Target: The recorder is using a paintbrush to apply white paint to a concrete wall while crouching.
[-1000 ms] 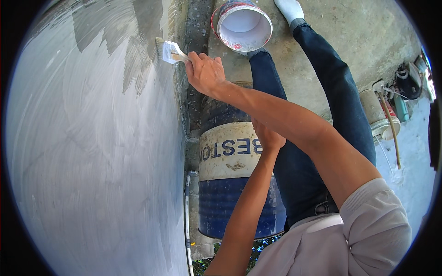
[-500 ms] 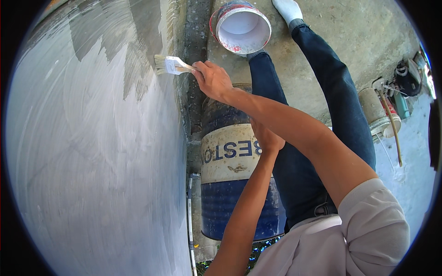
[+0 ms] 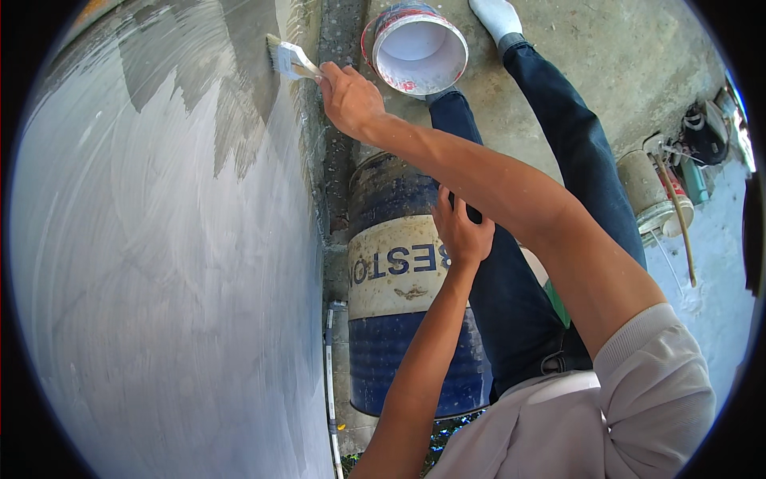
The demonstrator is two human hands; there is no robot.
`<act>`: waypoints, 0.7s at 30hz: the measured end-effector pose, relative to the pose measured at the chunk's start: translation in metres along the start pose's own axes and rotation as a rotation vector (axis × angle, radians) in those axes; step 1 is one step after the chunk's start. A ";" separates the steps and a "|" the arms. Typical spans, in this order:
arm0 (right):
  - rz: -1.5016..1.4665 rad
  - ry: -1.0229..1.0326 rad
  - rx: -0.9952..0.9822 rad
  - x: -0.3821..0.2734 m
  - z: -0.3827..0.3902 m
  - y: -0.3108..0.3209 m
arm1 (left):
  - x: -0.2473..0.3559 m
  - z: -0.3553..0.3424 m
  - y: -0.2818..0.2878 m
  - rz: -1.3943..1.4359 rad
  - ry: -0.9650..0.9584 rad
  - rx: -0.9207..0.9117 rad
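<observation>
My right hand [image 3: 351, 102] grips the handle of a flat paintbrush [image 3: 292, 62], whose pale bristles touch the wall [image 3: 159, 255] on my left. The wall carries streaky white paint, with darker grey patches near the top. My left hand [image 3: 464, 230] lies with fingers spread against my jeans leg, beside a dented blue-and-cream metal drum [image 3: 399, 343]; my right forearm passes just above it. Beyond the brush stands a red-stained white bucket [image 3: 423, 68] holding white paint, by my socked foot [image 3: 499, 20].
A concrete floor [image 3: 606, 48] extends around the bucket and my legs. At the right edge sit pails [image 3: 642, 184], a wooden stick [image 3: 682, 223], a teal cylinder [image 3: 694, 182] and a dark bag-like item [image 3: 702, 136]. A pale pipe [image 3: 329, 375] runs along the wall's base.
My right hand dipped slightly, then rose higher along the wall with the brush. My left hand's fingers are now spread and more visible from under my right forearm.
</observation>
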State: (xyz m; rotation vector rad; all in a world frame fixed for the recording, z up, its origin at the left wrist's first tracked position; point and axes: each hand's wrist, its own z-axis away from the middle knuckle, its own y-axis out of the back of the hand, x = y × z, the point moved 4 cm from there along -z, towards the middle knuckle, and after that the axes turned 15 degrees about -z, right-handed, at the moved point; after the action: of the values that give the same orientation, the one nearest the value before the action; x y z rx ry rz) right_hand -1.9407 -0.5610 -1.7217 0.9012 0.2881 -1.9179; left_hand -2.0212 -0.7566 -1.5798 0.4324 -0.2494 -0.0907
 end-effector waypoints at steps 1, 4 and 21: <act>-0.047 0.017 -0.033 -0.005 0.017 -0.002 | -0.005 0.002 -0.003 -0.003 0.000 0.001; -0.135 0.100 -0.073 -0.030 0.077 -0.002 | -0.013 0.006 -0.015 -0.158 -0.123 0.035; -0.561 0.304 -0.377 -0.090 0.153 0.042 | -0.001 0.005 -0.010 -0.061 -0.004 0.214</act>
State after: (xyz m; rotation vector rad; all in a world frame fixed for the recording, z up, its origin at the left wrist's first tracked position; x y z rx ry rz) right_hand -1.9529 -0.6048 -1.5451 0.9108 1.1450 -2.1101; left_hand -2.0237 -0.7675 -1.5804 0.6531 -0.2513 -0.1251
